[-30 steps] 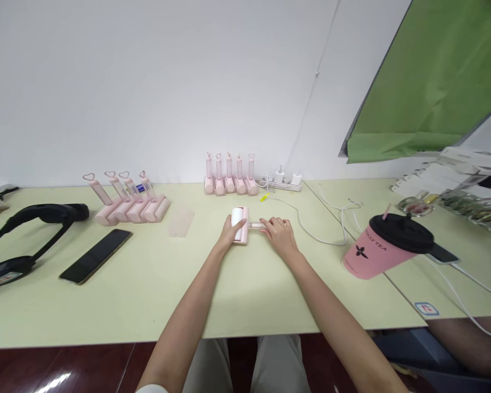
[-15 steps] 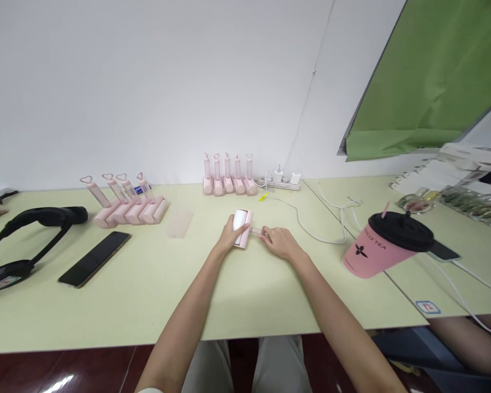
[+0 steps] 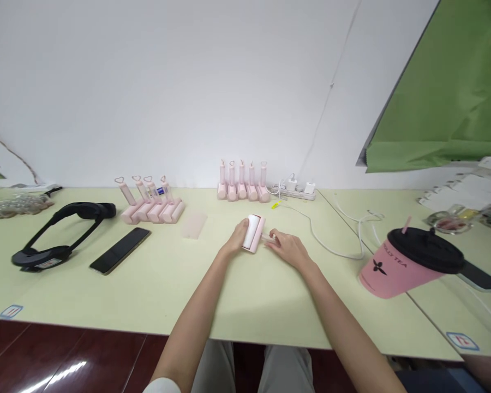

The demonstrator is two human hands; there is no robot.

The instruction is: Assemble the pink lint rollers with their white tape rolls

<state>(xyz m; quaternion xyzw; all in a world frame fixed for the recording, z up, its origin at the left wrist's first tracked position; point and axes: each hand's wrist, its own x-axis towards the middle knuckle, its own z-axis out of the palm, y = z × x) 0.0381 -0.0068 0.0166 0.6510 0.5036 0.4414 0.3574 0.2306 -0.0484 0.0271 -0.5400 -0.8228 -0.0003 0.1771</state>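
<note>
A pink lint roller (image 3: 253,233) with a white roll lies low over the table in front of me, its clear handle toward the right. My left hand (image 3: 238,238) grips the roller head from its left side, fingers partly hidden behind it. Around the clear handle, the fingers of my right hand (image 3: 288,248) are closed. To the left of my hands, a thin pale pink sheet (image 3: 194,225) lies flat on the table.
Several pink lint rollers (image 3: 242,188) stand by the wall, and more rollers (image 3: 153,210) stand at left. A phone (image 3: 120,250) and black headset (image 3: 63,248) lie left. At right are a pink cup (image 3: 387,273), white cable (image 3: 323,248) and power strip (image 3: 297,192).
The view has swung left, so the table contents appear farther right. My left thumb has moved from across the roller's face to its left edge. The right hand still holds the handle.
</note>
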